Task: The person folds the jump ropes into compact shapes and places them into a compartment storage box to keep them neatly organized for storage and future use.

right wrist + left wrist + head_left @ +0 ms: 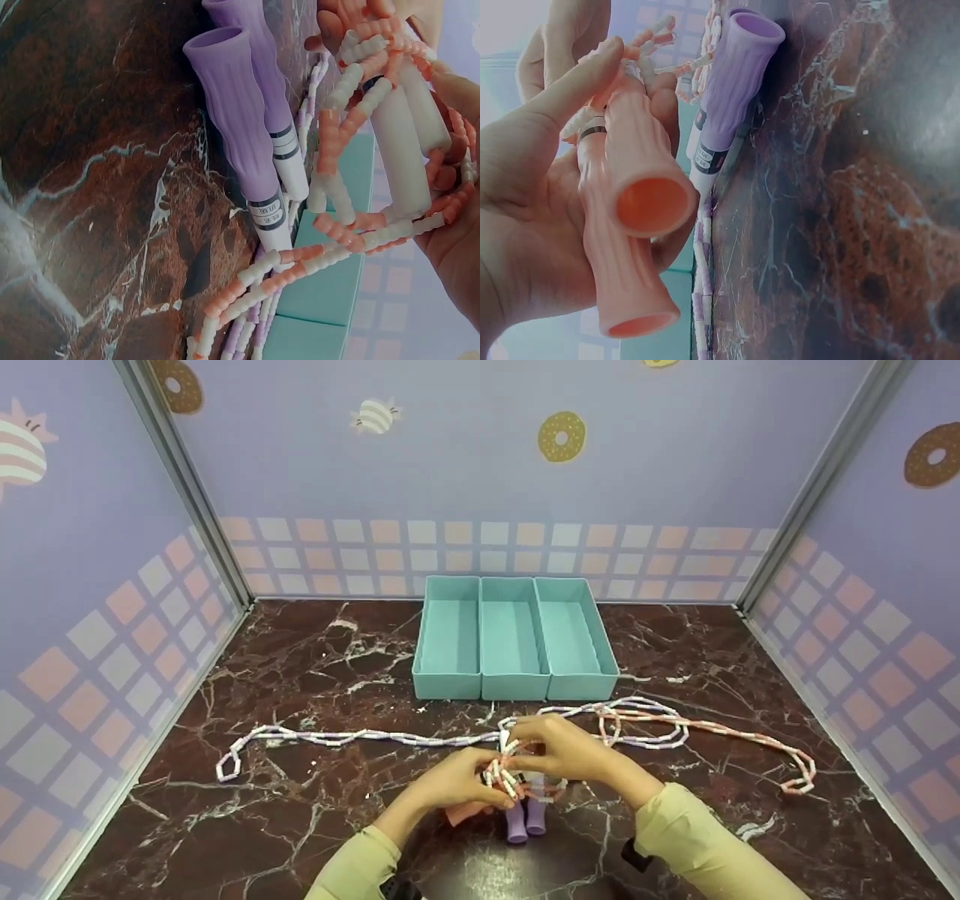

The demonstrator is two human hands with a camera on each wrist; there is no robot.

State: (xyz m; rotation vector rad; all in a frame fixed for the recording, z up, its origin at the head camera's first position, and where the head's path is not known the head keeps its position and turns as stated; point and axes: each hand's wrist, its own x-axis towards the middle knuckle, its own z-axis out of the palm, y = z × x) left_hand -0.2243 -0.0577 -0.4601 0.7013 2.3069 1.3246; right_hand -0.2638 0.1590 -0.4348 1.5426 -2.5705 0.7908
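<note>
A jump rope with two orange handles (641, 135) and orange-and-white beads (330, 142) is between my hands. My left hand (454, 780) grips both handles together, their flared hollow ends pointing out of the palm. Around the handles' other end, several bead loops are bunched. My right hand (559, 746) pinches the beaded rope beside the handles' white tips (401, 146). Just below the hands, a second jump rope's two purple handles (517, 821) lie side by side on the table, with printed labels (266, 214) near their white ends.
The purple-and-white beaded rope (427, 740) stretches left across the dark marbled table (300, 825). The orange rope's far part (712, 727) trails right, overlapping purple loops. Behind stands a teal bin (514, 687) with three compartments. Patterned panels (465, 472) enclose the table's back and sides.
</note>
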